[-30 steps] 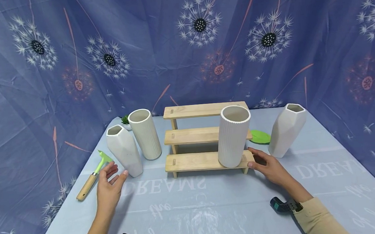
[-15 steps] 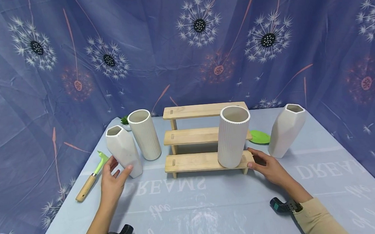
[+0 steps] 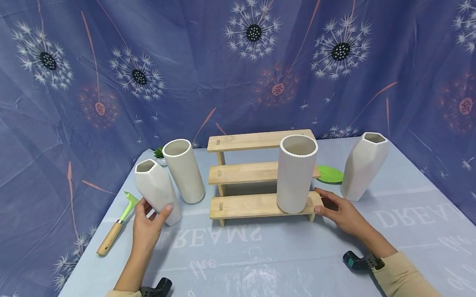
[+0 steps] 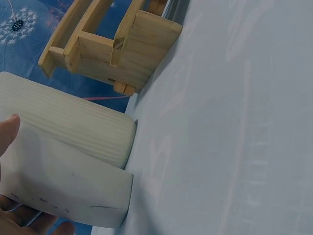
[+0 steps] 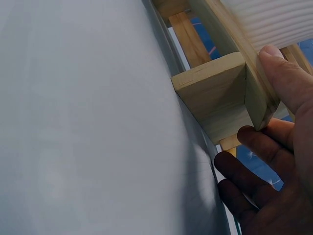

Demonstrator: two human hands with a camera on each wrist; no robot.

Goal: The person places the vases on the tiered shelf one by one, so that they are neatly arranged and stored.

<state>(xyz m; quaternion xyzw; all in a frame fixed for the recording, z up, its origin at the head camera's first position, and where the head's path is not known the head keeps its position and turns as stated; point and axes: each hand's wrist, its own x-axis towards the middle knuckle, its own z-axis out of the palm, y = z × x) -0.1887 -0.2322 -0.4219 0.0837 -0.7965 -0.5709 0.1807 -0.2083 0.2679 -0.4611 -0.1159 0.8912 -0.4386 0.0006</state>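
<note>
In the head view, my left hand (image 3: 147, 229) grips the lower part of a white faceted vase (image 3: 156, 187), thumb on the near side and fingers round the left side. The left wrist view shows its base at the tablecloth. My right hand (image 3: 345, 213) holds the right end of the lowest step of a three-tier wooden shelf stand (image 3: 242, 206). In the right wrist view its thumb (image 5: 283, 73) lies on top of the board, with fingertips by the end and underside. A ribbed white cylindrical vase (image 3: 295, 176) stands upright on that step, left of the right hand.
Behind the left vase stands another ribbed vase (image 3: 185, 173), with a small potted succulent (image 3: 159, 155) beyond it. A green-headed tool with wooden handle (image 3: 116, 228) lies far left. Right of the stand are a green leaf-shaped piece (image 3: 330, 174) and another faceted vase (image 3: 363, 166).
My left hand has moved right and closed in from beside the faceted vase to take hold of it. The right hand, the stand and the vases have stayed in place.
</note>
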